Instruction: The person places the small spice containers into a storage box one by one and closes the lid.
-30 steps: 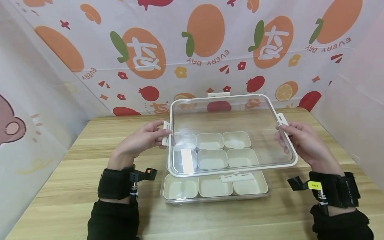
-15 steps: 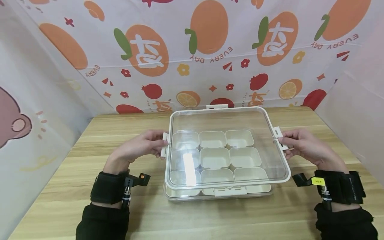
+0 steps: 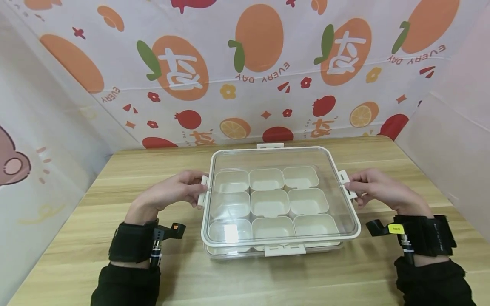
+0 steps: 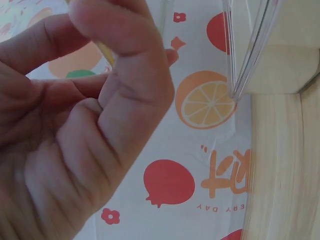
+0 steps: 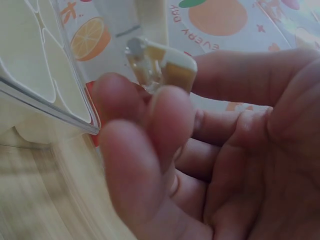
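Note:
A clear lid [image 3: 268,158] with a white rim and white clips is held level by both hands over a clear storage box [image 3: 245,254]. Through it show several cream cups [image 3: 269,203] standing in rows. My left hand [image 3: 172,191] pinches the left clip [image 3: 203,193]; in the left wrist view its curled fingers [image 4: 135,90] hide most of that grip. My right hand [image 3: 383,191] pinches the right clip [image 3: 347,183], whose end [image 5: 177,70] shows between thumb and fingers in the right wrist view. The box wall [image 5: 55,107] is apart from these fingers there.
The box stands on a wood-grain table [image 3: 252,280]. Behind it hangs a fruit-print cloth [image 3: 264,97], close to the table's back edge. Pale cloth sides [image 3: 49,140] flank the table at left and right.
Both hands have lowered the lid and brought it toward the front, so it now covers nearly the whole box in the head view. Both grips on the clips stay.

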`<state>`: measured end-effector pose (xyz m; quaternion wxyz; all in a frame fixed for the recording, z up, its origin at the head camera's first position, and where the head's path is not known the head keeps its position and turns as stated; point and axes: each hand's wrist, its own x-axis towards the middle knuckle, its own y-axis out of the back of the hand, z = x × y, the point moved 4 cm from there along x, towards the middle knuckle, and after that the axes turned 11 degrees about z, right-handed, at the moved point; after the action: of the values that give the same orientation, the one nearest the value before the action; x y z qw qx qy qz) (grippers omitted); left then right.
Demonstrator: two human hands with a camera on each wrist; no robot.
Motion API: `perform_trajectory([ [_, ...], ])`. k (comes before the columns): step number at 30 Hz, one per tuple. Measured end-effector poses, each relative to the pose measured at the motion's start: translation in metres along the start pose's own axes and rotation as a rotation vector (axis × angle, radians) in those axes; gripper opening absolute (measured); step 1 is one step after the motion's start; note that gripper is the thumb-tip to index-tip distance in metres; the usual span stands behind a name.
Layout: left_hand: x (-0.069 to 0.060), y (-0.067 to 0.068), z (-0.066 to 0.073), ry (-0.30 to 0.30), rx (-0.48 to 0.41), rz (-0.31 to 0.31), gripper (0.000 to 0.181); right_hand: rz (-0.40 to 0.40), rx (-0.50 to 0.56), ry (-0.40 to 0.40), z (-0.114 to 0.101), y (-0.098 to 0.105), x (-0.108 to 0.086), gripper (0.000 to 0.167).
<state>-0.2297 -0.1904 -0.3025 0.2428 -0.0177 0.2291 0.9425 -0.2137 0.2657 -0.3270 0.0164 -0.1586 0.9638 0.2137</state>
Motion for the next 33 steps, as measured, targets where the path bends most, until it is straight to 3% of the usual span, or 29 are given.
perform_trajectory([
  [8,0.001,0.0,-0.006,0.07,-0.025,-0.012,0.067,-0.049,-0.018,0.022,0.001,-0.003,0.004,0.025],
  [14,0.002,-0.001,-0.009,0.09,0.002,-0.033,0.064,-0.07,-0.022,0.04,0.003,-0.006,0.007,0.024],
  [33,0.008,-0.008,-0.019,0.109,0.027,-0.072,0.059,-0.11,-0.039,-0.02,0.015,-0.016,0.017,0.019],
])
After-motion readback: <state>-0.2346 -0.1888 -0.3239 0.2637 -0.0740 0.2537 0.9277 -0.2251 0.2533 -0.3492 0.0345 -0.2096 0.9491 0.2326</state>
